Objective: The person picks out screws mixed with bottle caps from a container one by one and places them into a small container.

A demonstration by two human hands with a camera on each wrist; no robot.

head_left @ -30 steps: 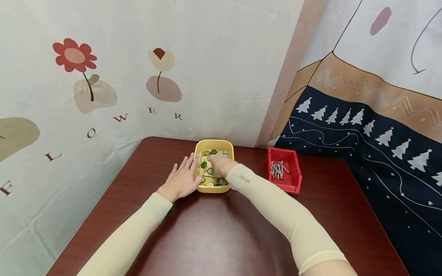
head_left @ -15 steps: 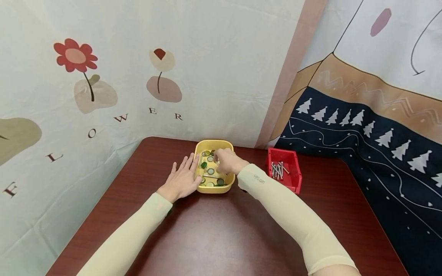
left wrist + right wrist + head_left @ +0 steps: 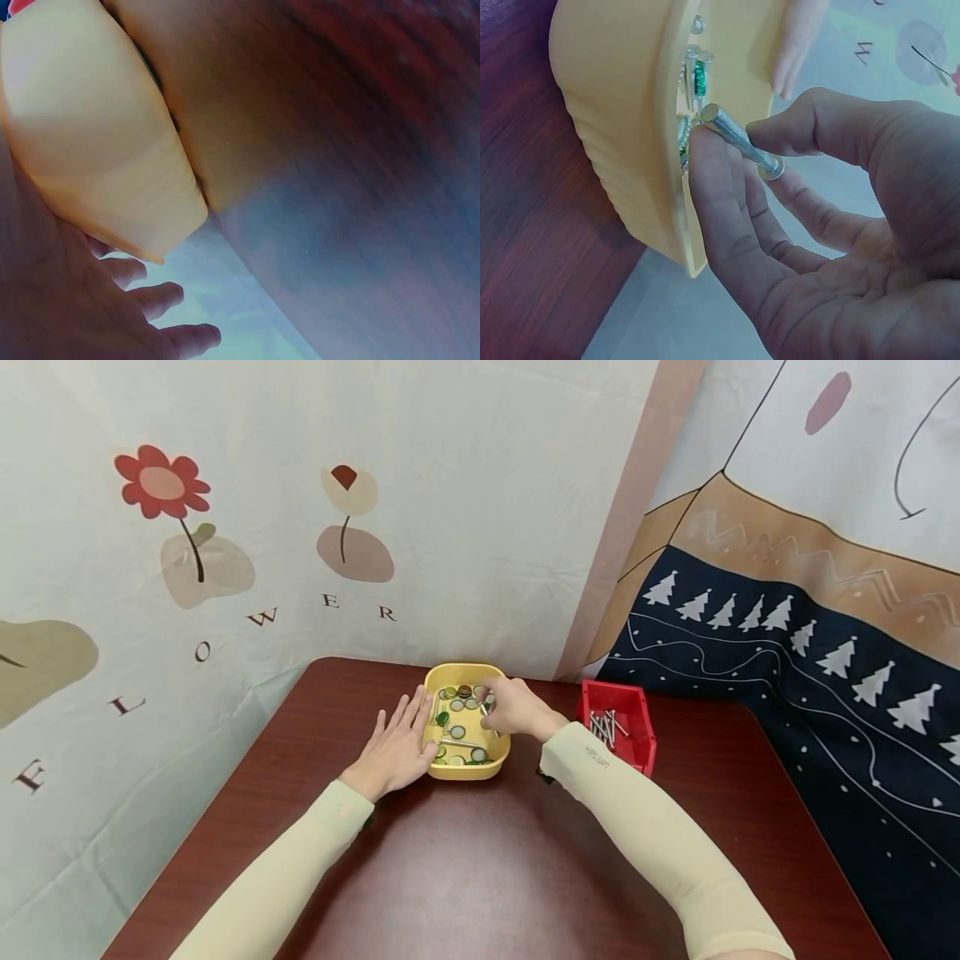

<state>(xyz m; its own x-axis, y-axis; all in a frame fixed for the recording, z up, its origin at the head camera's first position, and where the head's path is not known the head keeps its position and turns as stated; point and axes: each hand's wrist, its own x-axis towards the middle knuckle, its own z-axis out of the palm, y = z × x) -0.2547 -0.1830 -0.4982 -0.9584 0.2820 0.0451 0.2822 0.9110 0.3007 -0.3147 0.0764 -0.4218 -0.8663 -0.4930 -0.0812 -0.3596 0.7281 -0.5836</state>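
Observation:
My right hand (image 3: pixel 519 708) pinches a silver bolt (image 3: pixel 730 129) between thumb and fingers at the right side of the yellow bin (image 3: pixel 465 773). The right wrist view shows its threaded end pointing away from the palm and its round head beside the fingers. Fingers spread and straight, my left hand (image 3: pixel 393 747) lies against the bin's left wall. Inside are several bottle caps (image 3: pixel 457 732), some green, and another long bolt (image 3: pixel 461 744) lying crosswise. In the left wrist view, the bin's outer wall (image 3: pixel 97 127) stands beside my palm.
To the right, a red bin (image 3: pixel 637 731) holds several silver bolts (image 3: pixel 602 729). Both bins stand towards the back of the dark red-brown table (image 3: pixel 465 860). A printed cloth (image 3: pixel 480 527) hangs behind the table, and a navy one with white trees is on the right.
My right hand has risen from inside the yellow bin and moved right, with a bolt now showing in its fingers. The left hand has stayed at the bin's wall.

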